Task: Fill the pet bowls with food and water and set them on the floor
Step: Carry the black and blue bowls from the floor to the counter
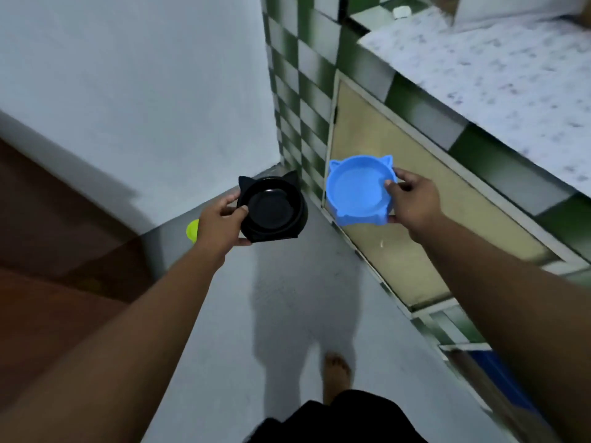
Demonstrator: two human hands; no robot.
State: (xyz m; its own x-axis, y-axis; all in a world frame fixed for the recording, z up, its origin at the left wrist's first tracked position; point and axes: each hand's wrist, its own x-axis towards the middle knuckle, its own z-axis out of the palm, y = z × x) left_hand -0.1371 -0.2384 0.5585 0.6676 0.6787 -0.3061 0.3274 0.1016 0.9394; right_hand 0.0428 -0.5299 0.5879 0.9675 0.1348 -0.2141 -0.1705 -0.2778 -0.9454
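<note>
Left hand (224, 223) grips black bowl (271, 209) by the rim, right hand (412, 199) pinches blue bowl (358, 190) likewise; both held level over the floor (287, 298) beside the counter (495, 75), likely so any contents don't spill; contents unclear

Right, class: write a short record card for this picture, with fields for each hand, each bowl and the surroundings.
Left hand: grips the black cat-eared bowl by its rim
Right hand: grips the blue cat-eared bowl by its rim
Bowls' position: both held above the grey floor, apart
Black bowl contents: none visible
Blue bowl contents: cannot tell
Surroundings: speckled countertop over a cabinet door, on the right
</note>
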